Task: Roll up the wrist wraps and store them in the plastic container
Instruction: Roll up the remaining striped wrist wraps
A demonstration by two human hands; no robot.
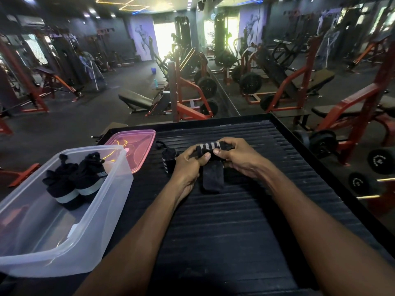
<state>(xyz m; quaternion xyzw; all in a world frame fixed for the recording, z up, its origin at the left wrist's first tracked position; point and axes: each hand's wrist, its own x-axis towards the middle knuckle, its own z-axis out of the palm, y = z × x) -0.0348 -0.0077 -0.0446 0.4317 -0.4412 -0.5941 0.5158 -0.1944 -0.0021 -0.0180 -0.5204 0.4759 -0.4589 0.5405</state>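
Note:
A black wrist wrap with white stripes (210, 149) is partly rolled, and its loose tail (212, 178) lies flat on the black ribbed surface toward me. My left hand (189, 162) and my right hand (237, 155) both grip the roll from either side. Another rolled wrap (168, 160) stands on the surface just left of my left hand. The clear plastic container (111, 189) sits at the left with two rolled wraps (72, 180) inside.
The container's pink lid (136, 144) lies behind it. The black ribbed platform (235, 221) has a raised edge on the right. Beyond it are dumbbells (320, 144), red gym machines, benches and a mirror wall.

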